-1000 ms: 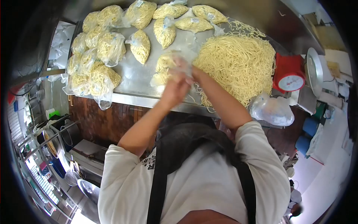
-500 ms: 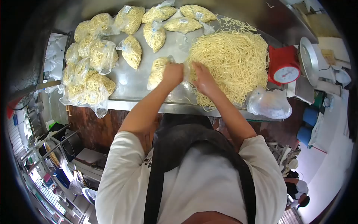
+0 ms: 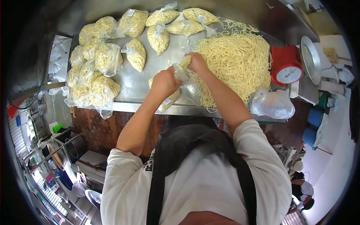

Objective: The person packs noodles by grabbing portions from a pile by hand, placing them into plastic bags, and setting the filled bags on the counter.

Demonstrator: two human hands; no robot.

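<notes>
A clear plastic bag of noodles [image 3: 170,102] lies near the front edge of the steel table. My left hand [image 3: 164,83] is closed round its gathered neck, and loose clear plastic shows to the right of the fist. My right hand [image 3: 198,63] is closed on a small bunch of noodles [image 3: 185,62], held just above that plastic; whether the bunch is inside the bag's mouth I cannot tell. Right of my right hand spreads a large heap of loose yellow noodles [image 3: 236,63]. The fingers of my left hand are partly hidden.
Several filled noodle bags [image 3: 108,58] are piled at the left, with more along the back [image 3: 185,27]. A red scale [image 3: 287,67] with a metal pan stands right of the heap. A plastic bag [image 3: 272,105] sits at the front right corner. Another person [image 3: 302,189] is far right.
My left hand has turned and moved down and left with the bag, which is tilted differently. My right hand, open by the heap before, has moved up and closed on some noodles.
</notes>
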